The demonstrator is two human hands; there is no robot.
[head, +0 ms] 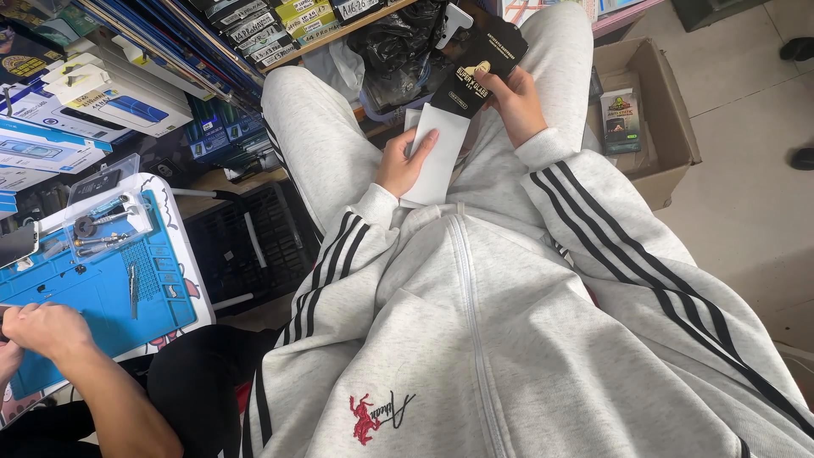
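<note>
- The right hand (519, 103) grips the black sleeve (476, 72) of a slim package, fingers wrapped around its far edge, holding it above the lap.
- The left hand (405, 161) pinches the white inner card (437, 157), which sticks out of the sleeve's near end toward the body.
- The card is judged mostly drawn out: most of its length shows below the sleeve, only the top part is inside. Full separation is not yet done.
- Beyond the right hand, an open cardboard box (670, 110) on the floor holds similar flat packages.
- Far off the left hand's side, another person's hand (42, 326) rests on a blue work mat (102, 288) on a tabletop, small tools beside it.
</note>
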